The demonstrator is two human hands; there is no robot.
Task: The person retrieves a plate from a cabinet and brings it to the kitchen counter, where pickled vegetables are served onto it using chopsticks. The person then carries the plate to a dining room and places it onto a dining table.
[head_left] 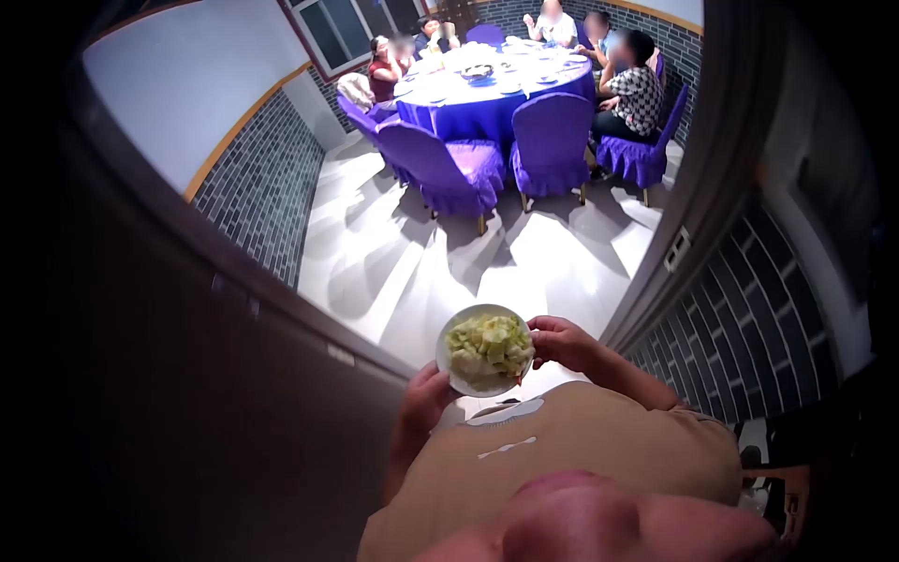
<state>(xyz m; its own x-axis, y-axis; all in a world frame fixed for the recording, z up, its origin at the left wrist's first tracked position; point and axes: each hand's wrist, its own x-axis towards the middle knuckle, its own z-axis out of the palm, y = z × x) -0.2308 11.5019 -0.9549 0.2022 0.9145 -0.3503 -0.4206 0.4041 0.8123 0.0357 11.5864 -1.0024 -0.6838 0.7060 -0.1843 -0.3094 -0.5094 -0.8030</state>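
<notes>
White and round, heaped with chopped pale-green vegetables (489, 344), the plate (476, 388) is hovering before your shirt (599, 433); your left hand (431, 393) and right hand (562, 342) are clamping fingers on opposite edges.

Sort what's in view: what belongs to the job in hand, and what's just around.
In hand:
- plate, held by the left hand and right hand
- chopped greens, apparently cabbage, on it

Around, untouched:
- purple-covered chairs
- window
- round table, role unclear
</notes>
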